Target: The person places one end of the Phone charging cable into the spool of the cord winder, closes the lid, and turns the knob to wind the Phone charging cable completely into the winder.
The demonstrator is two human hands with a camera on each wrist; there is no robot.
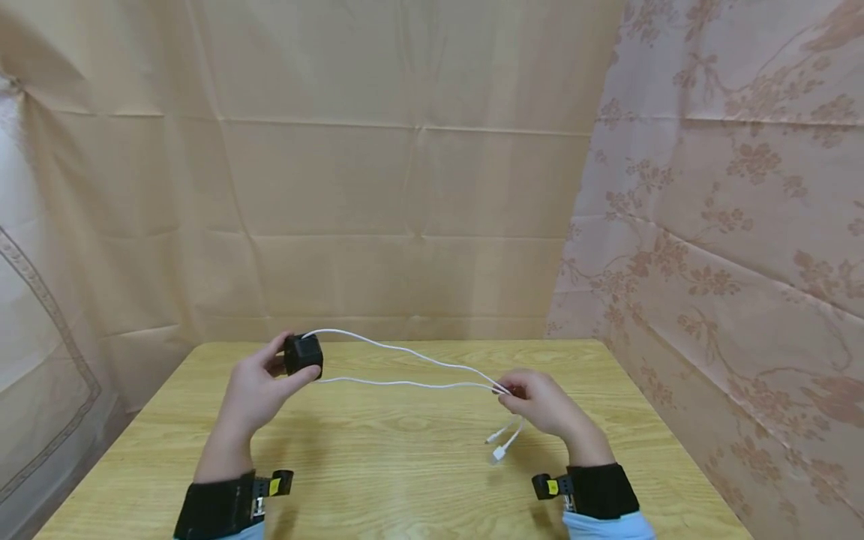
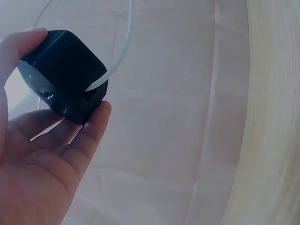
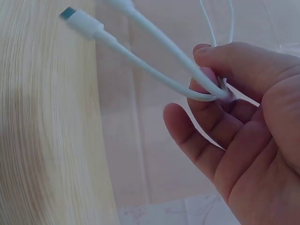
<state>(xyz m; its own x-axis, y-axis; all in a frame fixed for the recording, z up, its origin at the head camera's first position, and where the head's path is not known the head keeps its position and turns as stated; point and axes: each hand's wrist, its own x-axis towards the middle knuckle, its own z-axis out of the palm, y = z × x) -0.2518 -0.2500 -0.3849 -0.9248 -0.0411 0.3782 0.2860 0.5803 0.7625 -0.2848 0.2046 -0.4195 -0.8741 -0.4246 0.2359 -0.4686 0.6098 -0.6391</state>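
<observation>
My left hand (image 1: pixel 251 391) holds a small black block (image 1: pixel 304 355) with rounded edges above the left part of the table, thumb on one side and fingers on the other. In the left wrist view, a white cable (image 2: pixel 123 54) comes out of a slot at the block's edge. Two white strands of the charging cable (image 1: pixel 405 349) stretch from the block across to my right hand (image 1: pixel 545 409), which pinches them together between thumb and fingers. Below that hand dangle the two cable ends with white plugs (image 1: pixel 499 453); one plug (image 3: pixel 84 23) shows a metal tip in the right wrist view.
A light wood-grain table (image 1: pixel 378 465) lies under both hands. Behind it hangs a beige cloth (image 1: pixel 378 187), and a flower-patterned cloth (image 1: pixel 729 225) hangs along the right side. Each wrist wears a black band with a small camera.
</observation>
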